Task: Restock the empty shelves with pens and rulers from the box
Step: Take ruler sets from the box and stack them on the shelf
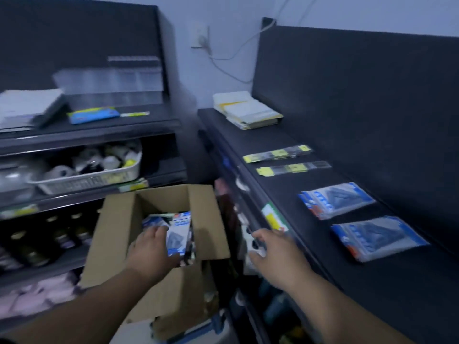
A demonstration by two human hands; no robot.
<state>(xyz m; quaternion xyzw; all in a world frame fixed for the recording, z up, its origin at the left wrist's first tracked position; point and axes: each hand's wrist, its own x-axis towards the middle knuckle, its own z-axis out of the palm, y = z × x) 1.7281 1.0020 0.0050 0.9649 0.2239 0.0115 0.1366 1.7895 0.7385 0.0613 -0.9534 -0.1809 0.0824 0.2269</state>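
Left hand (152, 253) grips blue packet (179, 232) inside box (111, 232); right hand (275, 256), fingers relaxed, beside shelf (305, 234).

A wall socket (200, 37) sits in the corner of the pale wall, and a white cable (238, 49) loops down from it and up again behind the dark back panel. Below it lies a stack of white-and-yellow paper pads (248, 111), slightly fanned. At the upper left a thick white stack of paper (27, 105) lies flat, with clear plastic sleeves (109, 80) leaning behind it. Lower down a white slotted basket (82, 181) holds white rolls (110, 161) (too blurred to tell what kind). Beneath that stand dark bottles (62, 234) with pale caps, in rows. At the bottom left lie soft pink packs (42, 294).
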